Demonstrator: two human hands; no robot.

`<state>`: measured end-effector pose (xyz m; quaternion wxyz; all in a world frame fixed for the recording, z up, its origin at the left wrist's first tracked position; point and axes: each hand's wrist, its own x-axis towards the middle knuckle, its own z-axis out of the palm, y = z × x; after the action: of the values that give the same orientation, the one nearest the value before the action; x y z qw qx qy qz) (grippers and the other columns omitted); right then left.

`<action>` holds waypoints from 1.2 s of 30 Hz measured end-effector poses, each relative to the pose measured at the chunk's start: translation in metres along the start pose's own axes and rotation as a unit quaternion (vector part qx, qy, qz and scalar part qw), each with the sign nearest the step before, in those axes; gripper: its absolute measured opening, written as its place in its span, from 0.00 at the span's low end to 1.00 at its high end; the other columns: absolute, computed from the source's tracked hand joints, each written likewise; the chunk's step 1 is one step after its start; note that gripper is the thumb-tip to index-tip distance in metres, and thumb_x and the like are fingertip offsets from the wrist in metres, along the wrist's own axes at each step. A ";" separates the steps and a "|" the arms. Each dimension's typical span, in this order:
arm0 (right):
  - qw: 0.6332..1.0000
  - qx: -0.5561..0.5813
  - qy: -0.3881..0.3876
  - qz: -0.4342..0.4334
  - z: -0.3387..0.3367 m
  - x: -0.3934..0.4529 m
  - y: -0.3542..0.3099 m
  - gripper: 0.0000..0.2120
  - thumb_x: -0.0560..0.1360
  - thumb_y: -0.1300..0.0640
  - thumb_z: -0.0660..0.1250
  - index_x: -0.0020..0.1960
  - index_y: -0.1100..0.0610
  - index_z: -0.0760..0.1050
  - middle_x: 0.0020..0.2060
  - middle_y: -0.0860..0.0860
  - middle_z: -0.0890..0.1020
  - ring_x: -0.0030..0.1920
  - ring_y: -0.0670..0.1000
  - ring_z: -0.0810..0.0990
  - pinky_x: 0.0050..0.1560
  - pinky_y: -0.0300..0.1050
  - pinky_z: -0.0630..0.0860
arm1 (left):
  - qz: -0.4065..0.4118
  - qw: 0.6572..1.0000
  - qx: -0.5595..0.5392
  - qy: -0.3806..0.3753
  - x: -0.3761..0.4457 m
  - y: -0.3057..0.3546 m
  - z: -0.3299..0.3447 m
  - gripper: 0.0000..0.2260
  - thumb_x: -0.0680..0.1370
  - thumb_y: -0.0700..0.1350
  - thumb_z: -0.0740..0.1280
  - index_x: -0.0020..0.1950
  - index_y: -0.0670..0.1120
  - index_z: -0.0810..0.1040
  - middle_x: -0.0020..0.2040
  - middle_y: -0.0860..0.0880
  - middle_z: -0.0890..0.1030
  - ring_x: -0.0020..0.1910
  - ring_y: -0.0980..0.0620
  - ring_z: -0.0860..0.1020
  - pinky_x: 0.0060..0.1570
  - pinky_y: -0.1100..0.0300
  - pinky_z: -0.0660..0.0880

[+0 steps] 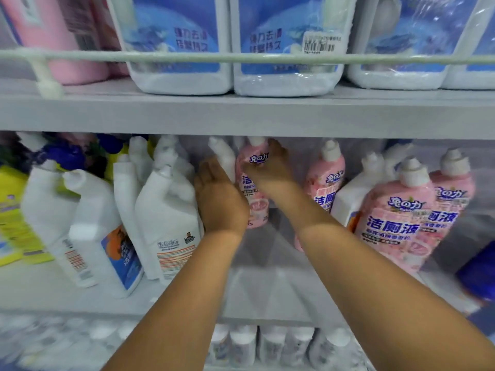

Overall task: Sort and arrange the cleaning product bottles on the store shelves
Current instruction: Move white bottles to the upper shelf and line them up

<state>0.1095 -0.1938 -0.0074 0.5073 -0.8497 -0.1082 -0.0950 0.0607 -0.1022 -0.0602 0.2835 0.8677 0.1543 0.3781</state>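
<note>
A: What fills most of the view?

B: Grey store shelving. The middle shelf (pixel 267 287) carries the toilet-cleaner bottles; the upper shelf (pixel 241 113) above it has a pale rail (pixel 241 58) along its front.

A: And on the upper shelf?

B: Large white jugs with blue labels (pixel 176 44), side by side behind the rail, and a pink jug (pixel 61 41) at the far left.

A: The middle shelf, then.

B: On the left, a cluster of white angled-neck bottles (pixel 166 223), leaning, with yellow packages (pixel 13 218) beyond them. On the right, a group of pink bottles (pixel 396 220), white caps, upright or slightly tilted. Between the groups lies a bare stretch of shelf, where both forearms reach in.

A: What are the hands doing?

B: The right hand (pixel 270 167) is wrapped around the neck and shoulder of one pink bottle (pixel 254 207) standing far back in that gap; the fingers are curled closed on it. The left hand (pixel 219 199) lies flat and open, fingers extended, its palm side turned to the white bottle (pixel 222 156) just left of that pink one. I cannot tell whether it presses or only touches.

A: Anything lower?

B: A blurred row of small white bottles (pixel 267 346) on the shelf beneath.
</note>
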 end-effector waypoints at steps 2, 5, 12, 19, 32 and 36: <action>0.999 0.033 -0.023 0.030 0.007 0.007 0.004 0.32 0.69 0.53 0.78 0.67 0.52 0.66 0.58 0.51 0.76 0.60 0.52 0.78 0.62 0.50 0.77 | 0.007 0.999 0.048 -0.008 0.007 -0.006 0.003 0.28 0.72 0.37 0.71 0.71 0.33 0.70 0.63 0.29 0.75 0.61 0.29 0.75 0.59 0.42 0.74; 0.998 0.058 -0.012 0.017 0.009 0.005 0.016 0.34 0.64 0.58 0.81 0.58 0.43 0.63 0.48 0.40 0.76 0.53 0.47 0.79 0.55 0.44 0.78 | -0.040 0.997 0.003 -0.066 0.013 -0.010 0.003 0.25 0.78 0.43 0.69 0.72 0.36 0.68 0.66 0.31 0.74 0.63 0.31 0.75 0.58 0.44 0.75; 0.988 0.118 0.068 -0.077 -0.008 -0.072 0.008 0.34 0.65 0.62 0.79 0.66 0.52 0.69 0.57 0.48 0.78 0.54 0.43 0.79 0.52 0.27 0.72 | -0.101 0.981 -0.133 -0.103 -0.015 -0.009 -0.020 0.12 0.76 0.47 0.68 0.57 0.47 0.72 0.53 0.43 0.82 0.54 0.39 0.81 0.51 0.49 0.78; 0.988 0.095 0.111 -0.051 -0.116 -0.169 0.013 0.39 0.66 0.57 0.82 0.72 0.49 0.67 0.57 0.45 0.82 0.56 0.42 0.82 0.56 0.34 0.78 | -0.112 0.950 -0.218 -0.195 -0.060 0.022 -0.031 0.12 0.79 0.48 0.71 0.59 0.61 0.75 0.49 0.58 0.81 0.46 0.57 0.80 0.48 0.62 0.76; 0.967 -0.016 0.256 0.016 -0.188 -0.156 0.095 0.33 0.69 0.54 0.80 0.67 0.45 0.66 0.57 0.45 0.80 0.54 0.43 0.80 0.52 0.39 0.75 | -0.049 0.955 -0.210 -0.204 -0.077 0.057 0.019 0.20 0.76 0.55 0.71 0.66 0.57 0.70 0.60 0.54 0.79 0.56 0.49 0.79 0.56 0.49 0.78; 0.968 -0.002 0.250 0.010 -0.189 -0.145 0.107 0.32 0.70 0.55 0.80 0.67 0.45 0.66 0.58 0.47 0.79 0.55 0.43 0.80 0.54 0.41 0.76 | -0.044 0.943 -0.234 -0.232 -0.073 0.054 0.021 0.23 0.74 0.57 0.72 0.67 0.59 0.70 0.62 0.55 0.79 0.59 0.51 0.79 0.59 0.47 0.78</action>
<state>-0.0096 -0.4232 -0.0484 0.5175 -0.8011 0.0309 -0.2990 0.0306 -0.1880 -0.0809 0.5230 0.8329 0.0290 0.1787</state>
